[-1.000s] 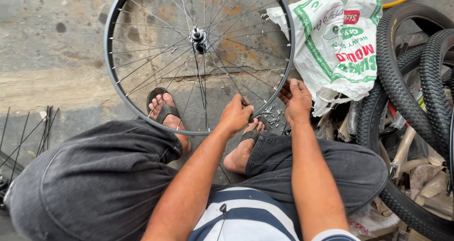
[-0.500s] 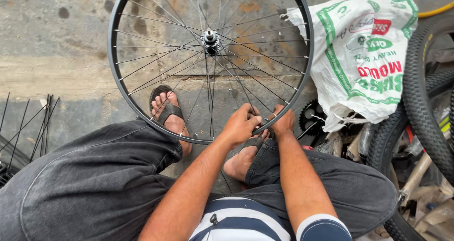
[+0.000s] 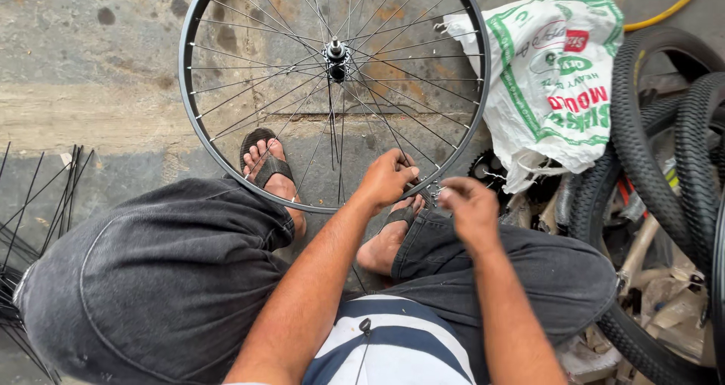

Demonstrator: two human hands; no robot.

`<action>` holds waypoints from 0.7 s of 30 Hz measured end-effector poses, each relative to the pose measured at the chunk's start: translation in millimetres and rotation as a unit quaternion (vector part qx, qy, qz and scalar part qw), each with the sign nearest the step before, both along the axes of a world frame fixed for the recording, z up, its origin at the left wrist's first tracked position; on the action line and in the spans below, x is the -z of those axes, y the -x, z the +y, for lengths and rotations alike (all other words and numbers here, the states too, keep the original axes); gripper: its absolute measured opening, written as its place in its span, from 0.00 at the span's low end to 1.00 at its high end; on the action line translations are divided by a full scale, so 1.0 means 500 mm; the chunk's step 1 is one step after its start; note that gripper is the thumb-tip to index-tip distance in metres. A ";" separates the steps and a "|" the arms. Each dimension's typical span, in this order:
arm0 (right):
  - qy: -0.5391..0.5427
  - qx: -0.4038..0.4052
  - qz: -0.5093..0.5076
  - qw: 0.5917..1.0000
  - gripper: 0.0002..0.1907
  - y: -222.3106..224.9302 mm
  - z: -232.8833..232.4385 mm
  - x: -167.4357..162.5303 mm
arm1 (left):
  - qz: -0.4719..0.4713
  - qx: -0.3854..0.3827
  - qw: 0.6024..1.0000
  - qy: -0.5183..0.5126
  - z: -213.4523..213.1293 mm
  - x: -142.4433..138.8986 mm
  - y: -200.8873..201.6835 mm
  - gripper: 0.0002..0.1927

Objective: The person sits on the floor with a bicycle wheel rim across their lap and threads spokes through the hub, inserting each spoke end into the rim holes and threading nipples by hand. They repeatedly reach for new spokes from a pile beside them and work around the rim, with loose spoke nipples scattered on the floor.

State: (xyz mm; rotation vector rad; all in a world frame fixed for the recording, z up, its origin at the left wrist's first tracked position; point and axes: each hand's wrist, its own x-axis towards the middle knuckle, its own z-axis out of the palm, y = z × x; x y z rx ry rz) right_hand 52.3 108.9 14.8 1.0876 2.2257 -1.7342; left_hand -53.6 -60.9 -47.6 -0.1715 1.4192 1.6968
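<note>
Bicycle wheel [image 3: 332, 90] stands upright on the concrete floor [image 3: 91, 75], lower rim between the person's sandalled feet. Left hand [image 3: 387, 177] has fingers closed on a spoke near the lower right rim. Right hand [image 3: 470, 207] sits just beside it, fingertips pinched at the rim; what they grip cannot be told. Compared with half a second ago, the hands have parted slightly. Printed white sack [image 3: 555, 83] and black tyres [image 3: 664, 151] lie at right.

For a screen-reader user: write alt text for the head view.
A seated person's left hand and right hand meet at the lower rim of a bare spoked bicycle wheel standing between their sandalled feet on concrete. A printed white sack and black tyres lie to the right.
</note>
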 end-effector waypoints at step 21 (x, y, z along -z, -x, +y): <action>-0.112 -0.016 0.145 0.983 0.11 -0.007 -0.116 0.038 | 0.072 0.016 0.994 0.078 -0.014 -0.010 0.001 0.08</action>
